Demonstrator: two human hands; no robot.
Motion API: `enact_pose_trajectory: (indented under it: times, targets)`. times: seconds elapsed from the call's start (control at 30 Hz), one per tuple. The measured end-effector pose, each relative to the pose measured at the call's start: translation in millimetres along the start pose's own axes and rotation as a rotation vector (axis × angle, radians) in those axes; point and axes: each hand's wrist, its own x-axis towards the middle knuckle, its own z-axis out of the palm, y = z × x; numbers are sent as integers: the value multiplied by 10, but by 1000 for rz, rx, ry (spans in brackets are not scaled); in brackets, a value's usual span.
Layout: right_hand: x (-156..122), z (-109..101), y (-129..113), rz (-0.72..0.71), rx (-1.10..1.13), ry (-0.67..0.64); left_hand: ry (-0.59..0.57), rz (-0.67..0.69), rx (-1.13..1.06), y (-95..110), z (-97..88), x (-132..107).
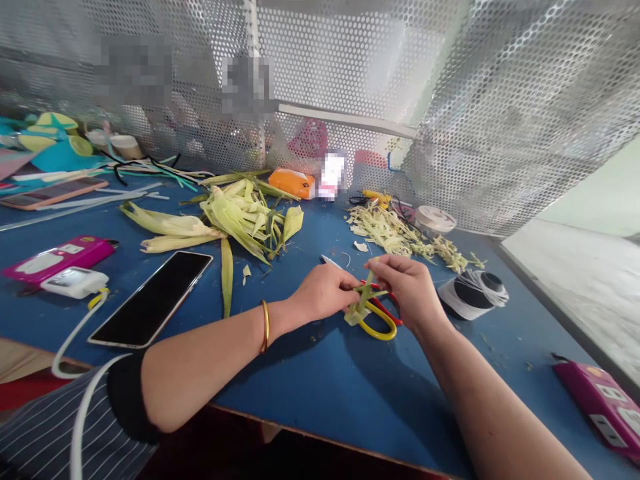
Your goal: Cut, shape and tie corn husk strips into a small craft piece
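Both of my hands meet over the blue table [310,393] near its middle. My left hand [325,291] is closed, pinching a folded green leaf strip [364,298]. My right hand [407,287] is closed too, its fingers pinching the same strip from the right. Under the strip lie scissors [381,321] with yellow and red handles, flat on the table, their blade tip showing behind my left hand. A gold bangle sits on my left wrist.
A pile of green leaves [240,217] lies at the back, leaf shreds [395,237] to its right. A black phone [153,298], a pink power strip [60,257], a tape roll [473,293] and another pink power strip [603,403] lie around. Perforated metal screens stand behind.
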Motion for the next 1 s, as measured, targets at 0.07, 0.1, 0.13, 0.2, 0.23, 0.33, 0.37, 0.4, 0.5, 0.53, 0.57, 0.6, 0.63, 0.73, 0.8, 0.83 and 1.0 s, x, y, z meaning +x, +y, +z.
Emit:
enact_pose_trajectory:
  times: [0.07, 0.1, 0.13, 0.2, 0.23, 0.33, 0.37, 0.4, 0.5, 0.53, 0.57, 0.6, 0.63, 0.73, 0.8, 0.83, 1.0]
  targets:
    - [12, -21, -22, 8, 79, 32, -77, -16, -85, 22, 2, -10]
    - [17, -28, -23, 21, 122, 47, -99, -33, -131, 35, 1, -14]
    - [23, -32, -20, 33, 161, 59, -110, -55, -180, 49, 0, -17]
    - [31, -35, -9, 40, 214, 78, -107, -97, -275, 75, -5, -18]
    - [34, -35, -4, 32, 228, 87, -103, -114, -314, 84, -7, -16]
    - [36, -27, -2, -9, 254, 122, -93, -141, -374, 95, -13, -4]
    - [35, -25, -4, -24, 264, 133, -84, -148, -379, 95, -15, 0]
    - [34, -23, -6, -38, 273, 141, -71, -154, -383, 95, -16, 3]
    - [27, -25, -8, -84, 295, 151, -42, -174, -406, 100, -22, 6]
    - [24, -28, -8, -105, 300, 155, -40, -182, -415, 104, -23, 4]
    - [22, -32, -7, -128, 303, 157, -44, -191, -421, 109, -24, 2]
    - [21, -35, -5, -153, 301, 158, -53, -197, -424, 114, -25, -1]
    - [21, -37, -2, -175, 296, 157, -67, -201, -425, 118, -25, -5]
    - [32, -35, 8, -200, 275, 135, -140, -178, -412, 115, -25, -16]
    - [49, -30, 18, -191, 271, 131, -189, -158, -409, 105, -29, -21]
    - [58, -28, 24, -184, 274, 136, -209, -155, -417, 101, -33, -23]
    - [90, -31, 49, -162, 298, 129, -234, -214, -538, 141, -69, -42]
